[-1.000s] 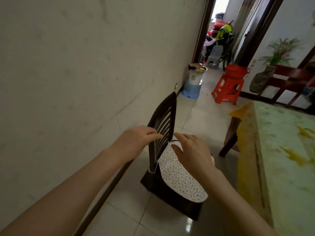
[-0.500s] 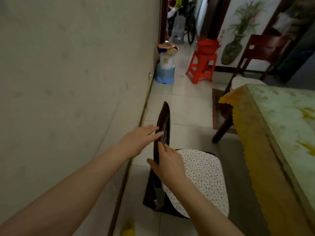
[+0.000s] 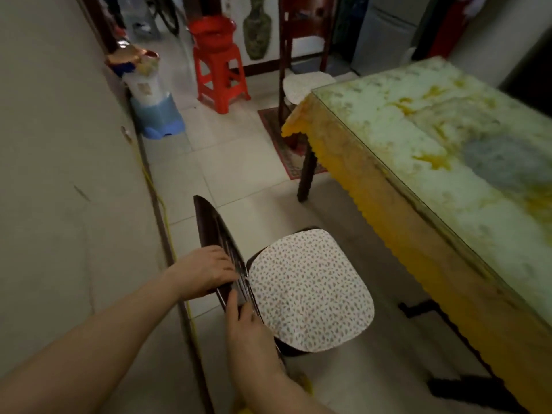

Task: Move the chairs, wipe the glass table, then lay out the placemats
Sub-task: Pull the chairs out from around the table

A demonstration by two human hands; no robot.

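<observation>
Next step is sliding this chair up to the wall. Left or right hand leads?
Left, probably. The left hand curls over the middle of the backrest from the wall side, so it can draw the chair straight over. The right hand pinches only the near end and would likely swing it.

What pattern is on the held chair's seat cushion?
Seat cushion: white with small scattered specks, clearest in the head view.

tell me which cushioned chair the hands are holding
The dark wooden chair with the speckled cushion: left hand and right hand grip its backrest. The reddish wooden chair at the far end of the yellow-clothed glass table is untouched.
</observation>
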